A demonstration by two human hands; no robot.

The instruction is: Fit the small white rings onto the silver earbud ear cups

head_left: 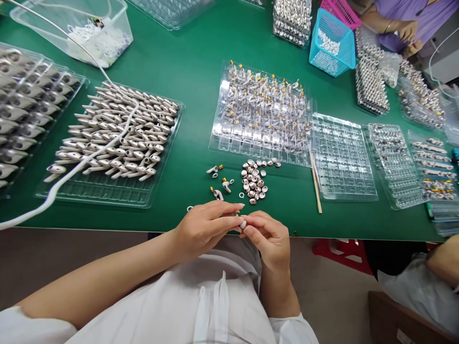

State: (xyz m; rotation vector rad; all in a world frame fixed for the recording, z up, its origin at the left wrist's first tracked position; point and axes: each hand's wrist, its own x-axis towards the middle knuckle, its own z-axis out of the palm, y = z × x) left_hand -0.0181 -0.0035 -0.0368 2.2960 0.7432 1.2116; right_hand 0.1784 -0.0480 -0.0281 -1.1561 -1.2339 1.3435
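Over the table's near edge, my right hand (269,235) pinches a small, round, shiny earbud piece (243,224) between thumb and fingertips. My left hand (206,224) meets it from the other side, its fingers closed together against the same piece. The hands hide much of it. Just beyond them lies a loose pile of round, silvery earbud caps (253,181). To the left of that pile are three curved earbud parts with yellow tips, one being this earbud part (217,193). A small white ring (241,195) rests near my fingertips.
A clear tray (218,138) of yellow-tipped parts stands ahead, beside a thin wooden stick (315,184). Stemmed earbud shells (118,134) fill a tray at left, crossed by a white cable (53,191). A blue basket (332,59) and a co-worker's hands (409,33) are at far right.
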